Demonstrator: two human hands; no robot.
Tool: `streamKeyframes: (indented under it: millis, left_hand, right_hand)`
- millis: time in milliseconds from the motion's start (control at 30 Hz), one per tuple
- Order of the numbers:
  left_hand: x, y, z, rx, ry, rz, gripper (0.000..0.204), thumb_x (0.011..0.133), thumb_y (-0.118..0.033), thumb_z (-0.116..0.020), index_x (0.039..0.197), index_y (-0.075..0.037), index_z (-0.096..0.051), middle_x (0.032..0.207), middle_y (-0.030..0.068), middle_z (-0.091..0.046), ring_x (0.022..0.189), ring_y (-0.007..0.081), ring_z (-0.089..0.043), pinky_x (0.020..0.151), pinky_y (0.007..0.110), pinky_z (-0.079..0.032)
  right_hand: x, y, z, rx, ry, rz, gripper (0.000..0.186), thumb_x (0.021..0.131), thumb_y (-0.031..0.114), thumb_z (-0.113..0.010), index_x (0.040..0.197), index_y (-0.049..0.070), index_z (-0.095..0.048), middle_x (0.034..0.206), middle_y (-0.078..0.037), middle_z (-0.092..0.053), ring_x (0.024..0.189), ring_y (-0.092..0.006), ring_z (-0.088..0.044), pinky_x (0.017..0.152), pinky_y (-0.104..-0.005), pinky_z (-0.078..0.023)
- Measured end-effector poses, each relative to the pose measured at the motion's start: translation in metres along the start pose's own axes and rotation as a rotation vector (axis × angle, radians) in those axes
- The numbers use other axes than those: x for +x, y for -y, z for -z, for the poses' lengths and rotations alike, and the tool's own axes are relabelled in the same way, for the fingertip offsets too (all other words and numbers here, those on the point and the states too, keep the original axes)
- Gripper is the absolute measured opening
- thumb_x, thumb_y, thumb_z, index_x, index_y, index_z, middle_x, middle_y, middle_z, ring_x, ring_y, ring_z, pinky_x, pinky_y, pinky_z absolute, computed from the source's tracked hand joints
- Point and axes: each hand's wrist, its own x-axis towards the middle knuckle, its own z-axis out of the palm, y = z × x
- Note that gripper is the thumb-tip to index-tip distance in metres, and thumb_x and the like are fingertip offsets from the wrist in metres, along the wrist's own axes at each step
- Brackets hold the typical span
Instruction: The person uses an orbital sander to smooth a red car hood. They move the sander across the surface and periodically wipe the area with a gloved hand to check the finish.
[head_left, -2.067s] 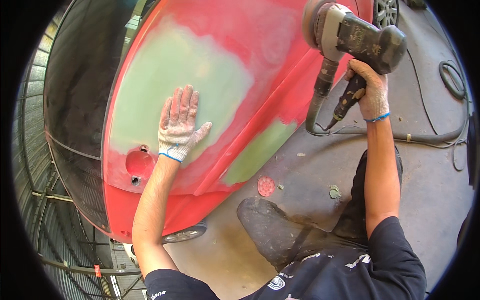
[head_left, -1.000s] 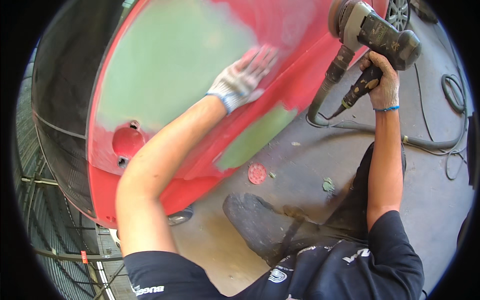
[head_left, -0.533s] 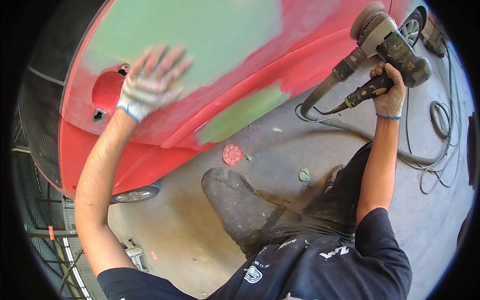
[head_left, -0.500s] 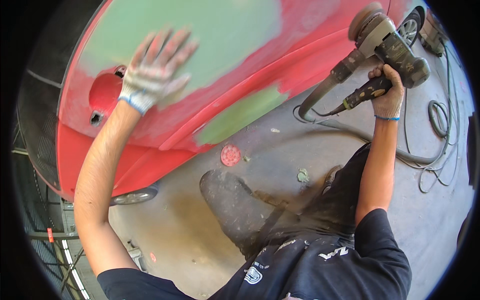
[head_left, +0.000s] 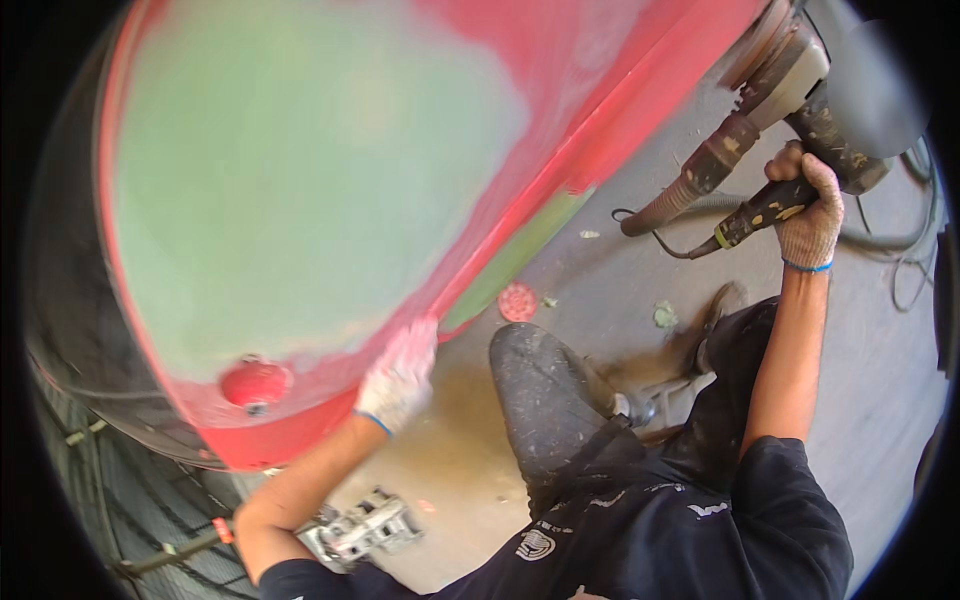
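My left hand [head_left: 400,378], in a dusty white knitted glove, lies at the lower edge of a red car body panel [head_left: 590,85]. Its fingers stretch out flat against the surface, slightly blurred, and hold nothing. A large pale green patch [head_left: 300,190] covers the panel's middle, and a narrower green patch [head_left: 515,255] runs below the crease. Raised at the right, my gloved right hand [head_left: 812,215] is wrapped round the black handle of an electric sander [head_left: 790,85]. The sander's round pad faces up and left, partly cut off, and a ribbed hose [head_left: 685,190] hangs from it.
A red perforated disc [head_left: 517,301] and a crumpled green scrap [head_left: 665,315] lie on the grey floor. A pale metal object [head_left: 365,527] sits beside my left arm. Hose and cables [head_left: 905,240] trail at the right. My bent knee [head_left: 530,370] is close to the panel.
My left hand has moved from the upper green area down to the panel's lower edge. The view has shifted toward the panel. The sander stays raised in my right hand.
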Motion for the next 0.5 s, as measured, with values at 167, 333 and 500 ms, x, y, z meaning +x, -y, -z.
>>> streamKeyframes:
  millis: [167, 333, 500]
  left_hand:
    - [-0.019, 0.01, 0.064, -0.758, 0.115, -0.075, 0.074, 0.087, -0.045, -0.065, 0.143, 0.0, -0.048, 0.147, 0.0229, -0.048, 0.14, 0.0342, -0.043, 0.115, 0.049, -0.034]
    - [-0.009, 0.001, 0.13, -1.212, 0.082, 0.06, 0.073, 0.088, -0.042, -0.067, 0.142, 0.002, -0.047, 0.137, 0.0241, -0.057, 0.13, 0.0377, -0.053, 0.11, 0.046, -0.04]
    - [0.021, -0.046, 0.161, -1.697, 0.028, 0.173, 0.079, 0.085, -0.042, -0.071, 0.145, 0.003, -0.044, 0.139, 0.0267, -0.056, 0.133, 0.0356, -0.053, 0.113, 0.042, -0.038]
  right_hand:
    - [-0.006, -0.01, -0.025, -0.147, -0.22, -0.124, 0.026, 0.081, 0.013, -0.073, 0.098, -0.005, -0.065, 0.087, -0.01, -0.065, 0.076, -0.0198, -0.06, 0.074, -0.0365, -0.051]
    - [-0.062, -0.026, -0.089, -0.408, -0.262, -0.331, 0.042, 0.073, 0.014, -0.081, 0.109, -0.001, -0.065, 0.095, -0.007, -0.067, 0.081, -0.0181, -0.062, 0.073, -0.0342, -0.052]
    - [-0.123, -0.007, -0.165, -0.427, -0.22, -0.563, 0.07, 0.068, 0.009, -0.087, 0.13, 0.0, -0.056, 0.116, -0.007, -0.065, 0.106, -0.0204, -0.062, 0.094, -0.0362, -0.052]
